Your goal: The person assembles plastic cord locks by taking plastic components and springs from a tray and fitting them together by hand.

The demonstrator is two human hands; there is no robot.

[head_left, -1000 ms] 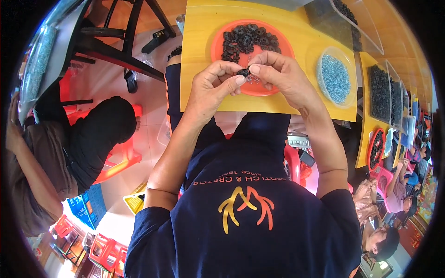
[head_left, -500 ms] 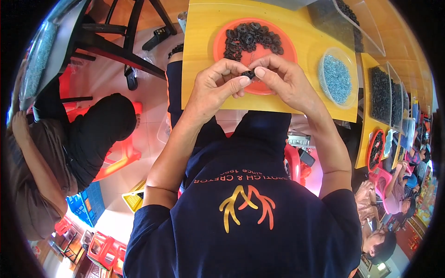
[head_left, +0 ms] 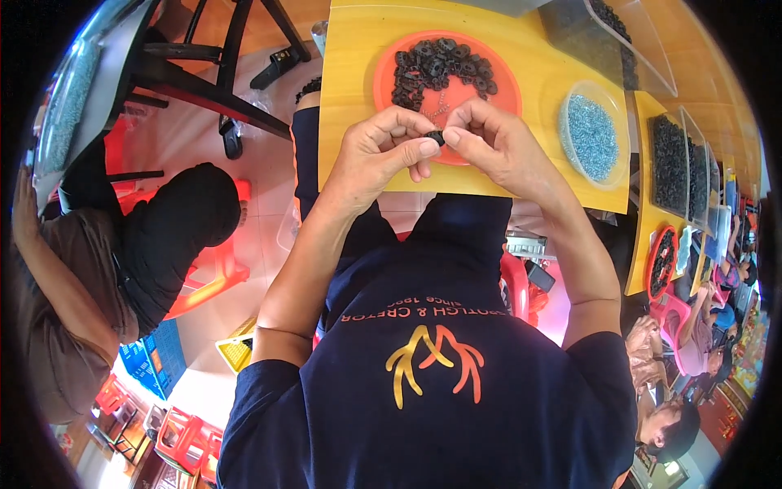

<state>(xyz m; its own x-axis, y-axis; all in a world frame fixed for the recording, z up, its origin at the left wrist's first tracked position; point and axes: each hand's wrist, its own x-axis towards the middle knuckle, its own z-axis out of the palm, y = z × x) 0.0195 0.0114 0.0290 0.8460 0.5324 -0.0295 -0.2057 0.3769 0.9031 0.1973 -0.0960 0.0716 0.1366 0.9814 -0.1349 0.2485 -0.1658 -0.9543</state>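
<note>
Small black plastic part [head_left: 435, 138] is between the two hands, over the near side of a round orange plate [head_left: 507, 75]. Left hand [head_left: 376, 153] is pinching it, with its grip of thumb and forefinger. Right hand [head_left: 498, 150] has its grip at the part's right end; if it also pinches something, I cannot tell. On the plate lies a heap of similar black pieces [head_left: 440, 65]. The plate stands on a yellow tabletop [head_left: 350, 73], and to the right is a translucent round bowl [head_left: 622, 148] with pale blue small pieces [head_left: 593, 138].

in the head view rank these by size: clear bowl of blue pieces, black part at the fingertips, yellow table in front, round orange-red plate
1. yellow table
2. orange-red plate
3. clear bowl
4. black part
</note>
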